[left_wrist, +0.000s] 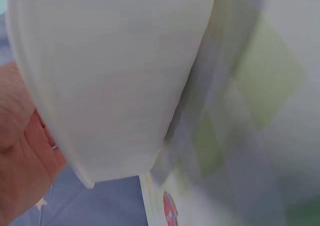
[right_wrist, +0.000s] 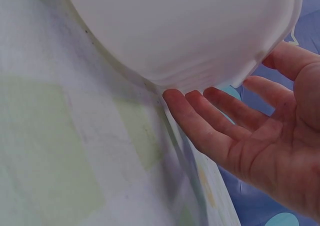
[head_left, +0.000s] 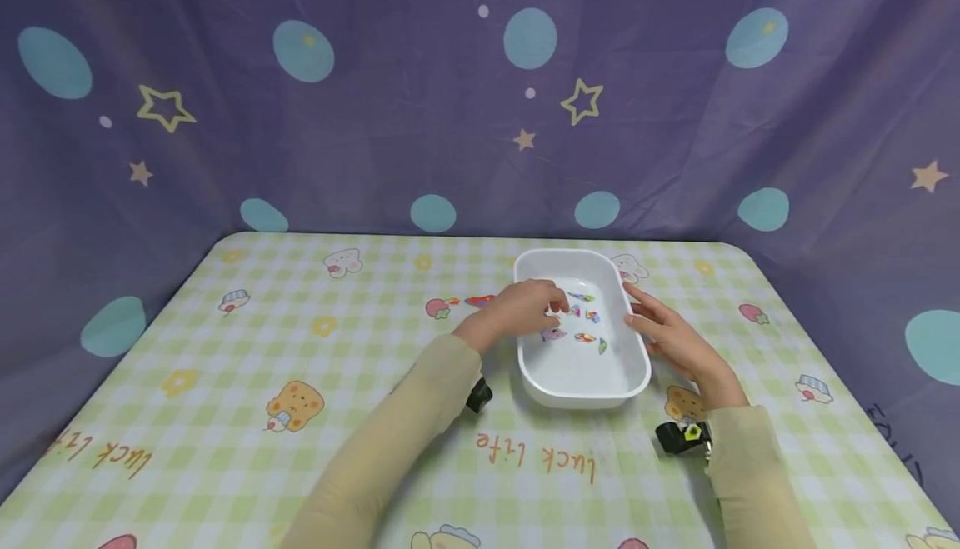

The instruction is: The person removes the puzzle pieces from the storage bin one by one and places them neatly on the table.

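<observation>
A white rectangular tub [head_left: 581, 378] stands on the table. Small, colourful flat pieces [head_left: 585, 337] lie scattered on its floor; their exact kind is too small to tell. My left hand [head_left: 525, 306] reaches over the tub's left rim, fingers bent down and thumb apart from them, just above a purplish piece [head_left: 553, 334]. In the left wrist view the tub's wall hides those fingertips. On the right side, my right hand [head_left: 678, 347] rests against the tub, its thumb at the rim and its fairly straight fingers [right_wrist: 197, 121] touching the outer wall.
A red flat piece [head_left: 478, 301] lies on the table left of the tub, partly behind my left hand. The green checked tablecloth [head_left: 225, 382] carries printed figures and lettering. A purple curtain [head_left: 420, 116] with stars and dots hangs behind the table and along its sides.
</observation>
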`<state>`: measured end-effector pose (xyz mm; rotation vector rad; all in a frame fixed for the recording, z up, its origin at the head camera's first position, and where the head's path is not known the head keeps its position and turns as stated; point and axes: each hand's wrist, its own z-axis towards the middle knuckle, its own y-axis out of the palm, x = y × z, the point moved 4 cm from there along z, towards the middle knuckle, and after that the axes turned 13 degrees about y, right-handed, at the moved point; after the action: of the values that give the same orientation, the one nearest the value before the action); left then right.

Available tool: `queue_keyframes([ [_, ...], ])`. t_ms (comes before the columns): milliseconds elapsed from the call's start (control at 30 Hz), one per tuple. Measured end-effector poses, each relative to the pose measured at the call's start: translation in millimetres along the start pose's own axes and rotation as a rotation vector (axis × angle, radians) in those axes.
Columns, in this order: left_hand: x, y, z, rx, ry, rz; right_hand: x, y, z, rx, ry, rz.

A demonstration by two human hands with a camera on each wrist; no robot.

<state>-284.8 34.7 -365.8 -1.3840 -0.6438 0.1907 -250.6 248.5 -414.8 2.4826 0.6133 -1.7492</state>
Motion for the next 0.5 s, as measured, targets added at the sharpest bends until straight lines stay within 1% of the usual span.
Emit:
queue_keyframes([
  [167, 0.9, 8.8, 9.4, -0.042, -0.008, -0.001, -0.9, 0.7, -0.1, -0.002, 0.001, 0.000],
  [267, 2.0, 13.2, 13.4, -0.070, -0.011, 0.018, -2.0, 1.7, -0.9, -0.007, 0.001, 0.004],
  [500, 3.6, 18.5, 15.3, -0.116, -0.043, 0.088, -2.9, 2.7, -2.2, 0.000, 0.006, 0.003],
])
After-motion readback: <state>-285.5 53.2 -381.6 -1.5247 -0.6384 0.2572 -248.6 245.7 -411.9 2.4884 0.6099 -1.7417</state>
